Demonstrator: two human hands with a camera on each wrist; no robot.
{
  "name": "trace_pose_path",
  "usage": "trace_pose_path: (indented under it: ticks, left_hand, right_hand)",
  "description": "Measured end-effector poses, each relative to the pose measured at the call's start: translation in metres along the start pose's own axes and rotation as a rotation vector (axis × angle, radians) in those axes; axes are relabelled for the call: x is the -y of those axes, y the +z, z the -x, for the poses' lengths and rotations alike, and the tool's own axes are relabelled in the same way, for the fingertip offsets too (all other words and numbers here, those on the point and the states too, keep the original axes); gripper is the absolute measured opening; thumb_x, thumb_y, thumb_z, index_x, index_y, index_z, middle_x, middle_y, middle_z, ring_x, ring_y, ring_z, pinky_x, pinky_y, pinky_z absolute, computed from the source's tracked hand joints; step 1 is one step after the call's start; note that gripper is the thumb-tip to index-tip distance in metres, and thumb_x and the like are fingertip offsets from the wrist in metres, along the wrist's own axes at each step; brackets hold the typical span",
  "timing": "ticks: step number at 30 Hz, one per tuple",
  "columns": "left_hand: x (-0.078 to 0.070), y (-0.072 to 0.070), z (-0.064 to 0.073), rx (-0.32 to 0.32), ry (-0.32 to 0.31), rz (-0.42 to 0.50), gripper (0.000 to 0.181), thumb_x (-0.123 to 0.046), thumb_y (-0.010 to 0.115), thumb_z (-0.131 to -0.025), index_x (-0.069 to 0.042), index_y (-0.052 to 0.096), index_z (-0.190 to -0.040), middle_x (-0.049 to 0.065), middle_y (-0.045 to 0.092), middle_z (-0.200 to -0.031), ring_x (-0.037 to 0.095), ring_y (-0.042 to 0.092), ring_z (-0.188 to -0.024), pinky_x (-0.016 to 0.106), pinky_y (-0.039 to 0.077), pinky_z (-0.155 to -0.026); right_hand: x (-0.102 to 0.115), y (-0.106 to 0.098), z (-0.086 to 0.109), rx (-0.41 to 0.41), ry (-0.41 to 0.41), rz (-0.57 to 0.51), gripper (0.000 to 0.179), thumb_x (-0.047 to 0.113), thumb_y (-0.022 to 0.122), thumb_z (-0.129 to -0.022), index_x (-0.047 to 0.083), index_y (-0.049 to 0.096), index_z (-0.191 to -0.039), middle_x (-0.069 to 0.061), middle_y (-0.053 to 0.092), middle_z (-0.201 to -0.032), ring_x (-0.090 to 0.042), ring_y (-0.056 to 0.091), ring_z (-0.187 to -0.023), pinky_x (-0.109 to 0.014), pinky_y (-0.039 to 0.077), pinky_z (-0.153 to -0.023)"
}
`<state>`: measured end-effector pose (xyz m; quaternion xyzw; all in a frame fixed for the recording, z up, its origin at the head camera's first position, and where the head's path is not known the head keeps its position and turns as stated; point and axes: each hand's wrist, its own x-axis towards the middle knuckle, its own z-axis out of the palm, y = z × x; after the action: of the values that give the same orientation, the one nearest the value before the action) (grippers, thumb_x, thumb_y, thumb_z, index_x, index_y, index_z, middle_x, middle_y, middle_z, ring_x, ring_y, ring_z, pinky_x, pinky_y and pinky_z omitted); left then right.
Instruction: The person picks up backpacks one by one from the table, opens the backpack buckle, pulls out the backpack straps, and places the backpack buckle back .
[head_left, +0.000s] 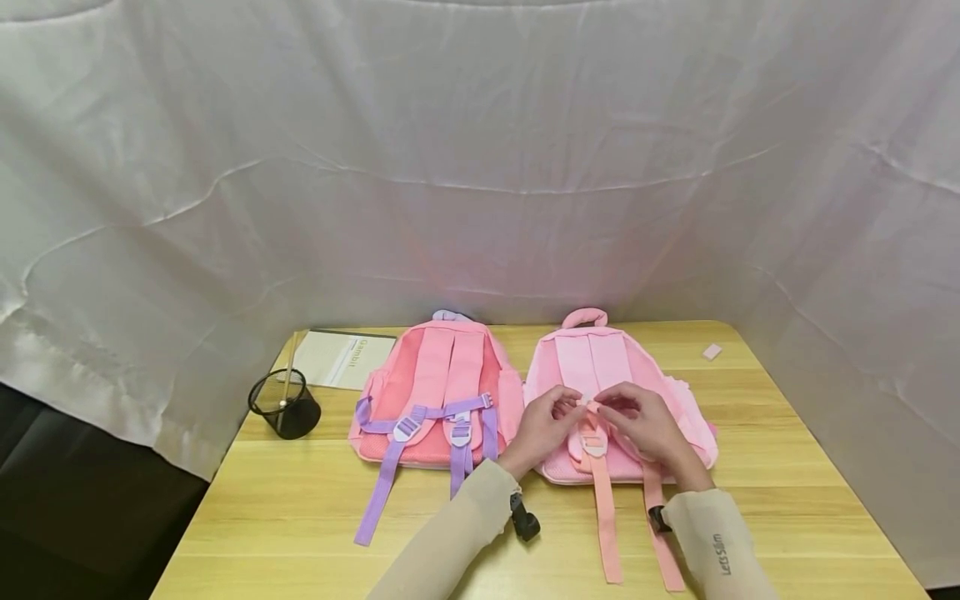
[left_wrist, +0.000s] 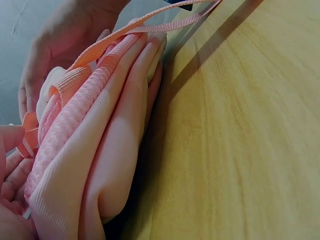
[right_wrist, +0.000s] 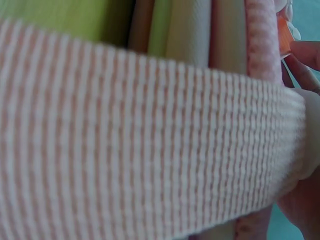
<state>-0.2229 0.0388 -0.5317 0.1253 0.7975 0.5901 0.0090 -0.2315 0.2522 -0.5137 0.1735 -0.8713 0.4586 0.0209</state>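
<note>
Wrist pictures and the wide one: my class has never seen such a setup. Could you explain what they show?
No robot here: these are a person's left hand and right hand. The wide picture comes from a camera on the head; the close ones come from a camera on each wrist. On the table are a coral backpack with purple straps, a pale pink backpack with orange straps, a notebook and a black cup. Both hands pinch an orange strap piece on the pale pink backpack.
</note>
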Motion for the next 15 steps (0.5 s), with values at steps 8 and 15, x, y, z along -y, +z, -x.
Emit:
trace_pose_path:
  ticks: [8,15]
  left_hand:
    - [0.0001,0.0001,0.0005,-0.002,0.005,-0.009,0.028,-0.027,0.073,-0.098,-0.009,0.07,-0.12,-0.003,0.07,-0.1,-0.002,0.059,-0.085,0.018,0.052,-0.081]
    - [0.0019,0.0004,0.0001,-0.002,0.03,-0.024,0.028,-0.025,0.071,-0.099,-0.007,0.069,-0.12,0.0,0.071,-0.102,-0.002,0.059,-0.086,0.018,0.052,-0.082]
  right_hand:
    - [0.0044,0.0018,-0.0033,-0.035,0.021,-0.009,0.011,0.019,0.072,-0.099,0.013,0.076,-0.107,-0.005,0.074,-0.108,-0.012,0.064,-0.104,-0.028,0.053,-0.094]
    - [0.0056,0.0011,-0.0043,-0.044,0.007,-0.035,0.009,0.017,0.073,-0.097,0.012,0.077,-0.104,-0.006,0.074,-0.105,-0.003,0.063,-0.098,-0.018,0.051,-0.089]
